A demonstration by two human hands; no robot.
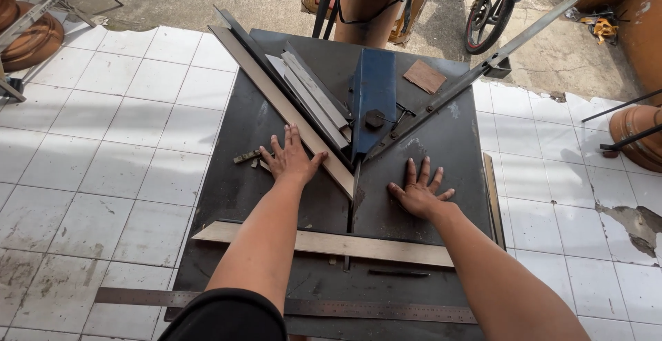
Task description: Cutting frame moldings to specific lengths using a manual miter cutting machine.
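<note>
Dark steel makes up the saw table (441,155), which stands on a white tiled floor (117,148). Both hands lie flat on it with fingers spread, gripping nothing. The left hand (291,160) rests palm down beside a long wooden strip (289,110) that runs diagonally along the left fence; its thumb reaches toward the strip's edge, though contact cannot be told for sure. Small metal pieces (247,155) lie just left of that hand. The right hand (418,191) presses the bare tabletop right of the blade slot (354,196), below the angled right fence (441,103). The two fences meet in a V at a blue blade guard (374,96) with a black knob. Several grey metal bars (314,96) lie stacked inside the V. Nearer the person, another wooden strip (331,243) lies crosswise under both forearms, and a long steel ruler (358,308) lies along the table's near edge. A small brown board (425,76) sits at the far right of the table.
</note>
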